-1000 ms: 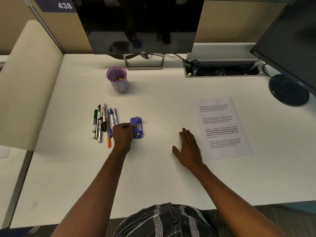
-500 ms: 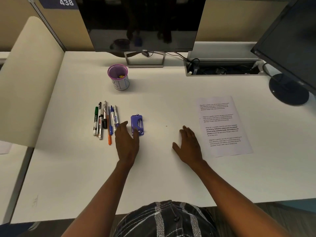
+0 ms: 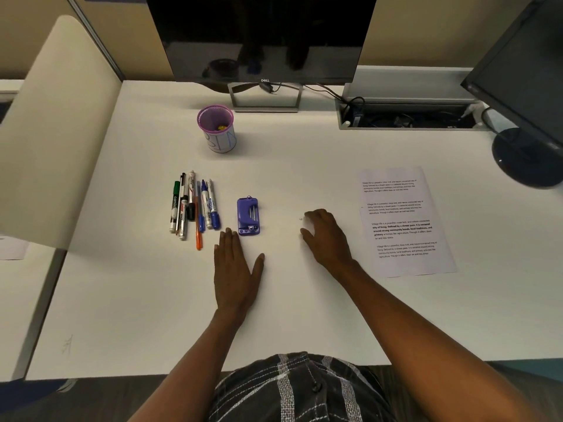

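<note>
White counter [image 3: 304, 166] in an office cubicle, a dark monitor [image 3: 262, 35] at the back. The left hand [image 3: 236, 269] lies flat, fingers straight and pressed together. The hole punch [image 3: 248, 216] sits just beyond their tips, a little to the thumb side, untouched. The right hand [image 3: 326, 236] rests with fingers bent down onto the counter – whether they pinch anything I cannot tell. A tiny white speck [image 3: 300, 219] lies just beside its forefinger. To take the punch well, I judge the left fingers should slide forward and close round its long sides, clear of the pens [image 3: 195, 208] out past the little finger. The punch is small and purple, lying flat, with two metal bars showing on top
</note>
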Tool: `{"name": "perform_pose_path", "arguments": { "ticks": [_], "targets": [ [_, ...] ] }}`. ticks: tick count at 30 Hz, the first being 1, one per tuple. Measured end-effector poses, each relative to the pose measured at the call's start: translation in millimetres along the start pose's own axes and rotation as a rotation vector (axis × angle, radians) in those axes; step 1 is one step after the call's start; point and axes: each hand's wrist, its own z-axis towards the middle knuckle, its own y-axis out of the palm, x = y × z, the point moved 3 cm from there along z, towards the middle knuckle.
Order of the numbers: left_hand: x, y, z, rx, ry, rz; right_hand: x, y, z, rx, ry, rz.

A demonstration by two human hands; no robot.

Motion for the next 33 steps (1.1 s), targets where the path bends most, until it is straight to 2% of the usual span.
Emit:
{"name": "perform_pose_path", "arguments": {
  "ticks": [8,13,17,24,33],
  "targets": [
    [1.8,0.3,-0.1,-0.003,-0.018,0.059,-4.3,3.4,32.0,-0.009,0.002,-0.038],
    [0.7,2.0,0.4,-0.005,-0.023,0.063,2.8,8.2,43.5,-0.088,0.137,0.082],
    [0.0,3.6,0.7,-0.011,-0.027,0.063,3.6,9.5,44.3,-0.088,0.176,0.176],
    [-0.2,4.0,0.6,-0.015,-0.032,0.063,-10.8,7.4,45.1,-0.126,0.122,0.075],
    [-1.1,5.9,1.5,-0.021,-0.041,0.059,-13.2,2.4,40.9,-0.203,0.175,0.102]
  ]
}}
